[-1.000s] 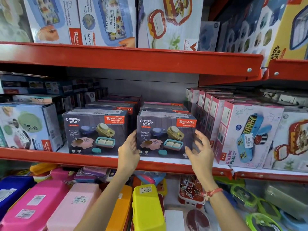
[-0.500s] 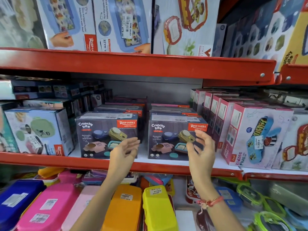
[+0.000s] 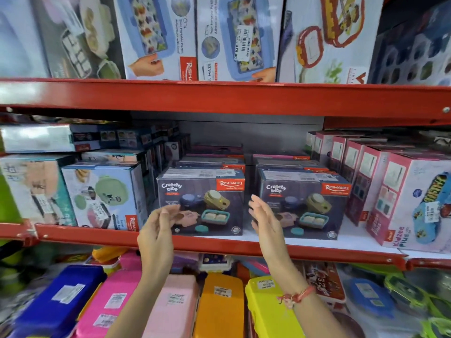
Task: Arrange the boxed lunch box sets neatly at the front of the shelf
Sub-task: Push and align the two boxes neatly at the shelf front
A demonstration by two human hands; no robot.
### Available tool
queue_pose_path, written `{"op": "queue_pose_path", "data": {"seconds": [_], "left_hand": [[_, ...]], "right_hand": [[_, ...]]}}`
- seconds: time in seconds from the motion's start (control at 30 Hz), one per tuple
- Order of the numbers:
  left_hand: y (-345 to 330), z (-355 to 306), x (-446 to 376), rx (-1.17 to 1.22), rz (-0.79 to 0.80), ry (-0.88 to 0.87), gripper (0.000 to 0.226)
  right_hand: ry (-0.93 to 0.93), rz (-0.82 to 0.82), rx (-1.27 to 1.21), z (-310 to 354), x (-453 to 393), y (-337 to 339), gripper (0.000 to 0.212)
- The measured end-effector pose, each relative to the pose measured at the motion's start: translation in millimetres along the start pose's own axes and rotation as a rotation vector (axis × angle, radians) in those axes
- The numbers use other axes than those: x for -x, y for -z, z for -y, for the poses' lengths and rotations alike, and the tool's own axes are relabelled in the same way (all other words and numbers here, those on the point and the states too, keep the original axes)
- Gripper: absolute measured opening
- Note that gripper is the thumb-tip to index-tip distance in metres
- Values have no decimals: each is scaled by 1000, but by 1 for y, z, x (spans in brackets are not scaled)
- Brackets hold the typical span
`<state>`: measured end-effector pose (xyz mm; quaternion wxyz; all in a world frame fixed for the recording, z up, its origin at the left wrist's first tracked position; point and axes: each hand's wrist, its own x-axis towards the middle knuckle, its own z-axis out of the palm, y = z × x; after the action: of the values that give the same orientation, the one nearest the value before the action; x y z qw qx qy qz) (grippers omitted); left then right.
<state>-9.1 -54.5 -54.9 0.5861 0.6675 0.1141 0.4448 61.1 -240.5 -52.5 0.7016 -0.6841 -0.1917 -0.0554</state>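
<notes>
Now two dark Crunchy bite boxes, the left box (image 3: 200,202) and the right box (image 3: 303,206), are seen side by side at the front edge of the red shelf (image 3: 219,245). Nothing is gripped: the left hand (image 3: 156,230) and right hand (image 3: 264,222) are held open and empty before them.

Rear Crunchy Bite boxes (image 3: 214,164) mostly hidden; left edge blurred.
</notes>
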Motion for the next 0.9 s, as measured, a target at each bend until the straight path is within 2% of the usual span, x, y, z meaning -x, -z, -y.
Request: {"op": "queue_pose_path", "data": {"seconds": [0.1,0.2,0.23,0.27,0.33,0.67,0.9], "left_hand": [[4,8,0,-34,-85,48,33],[5,7,-7,98,62,180,60],[29,16,-25,177,147,243,75],[53,24,-42,226,233,291,91],[55,24,-47,280,326,365,106],[72,15,-48,332,504,352,103],[71,10,-49,324,517,357,100]], "right_hand": [[-160,12,-29,-1,-7,2,67],[-289,24,-60,2,-8,3,100],[-313,27,-56,4,-7,-26,102],[-321,8,-92,5,-6,-53,97],[-315,9,-153,8,-4,-48,89],[-343,19,-281,22,7,-21,93],[-341,0,-261,28,19,-24,88]]}}
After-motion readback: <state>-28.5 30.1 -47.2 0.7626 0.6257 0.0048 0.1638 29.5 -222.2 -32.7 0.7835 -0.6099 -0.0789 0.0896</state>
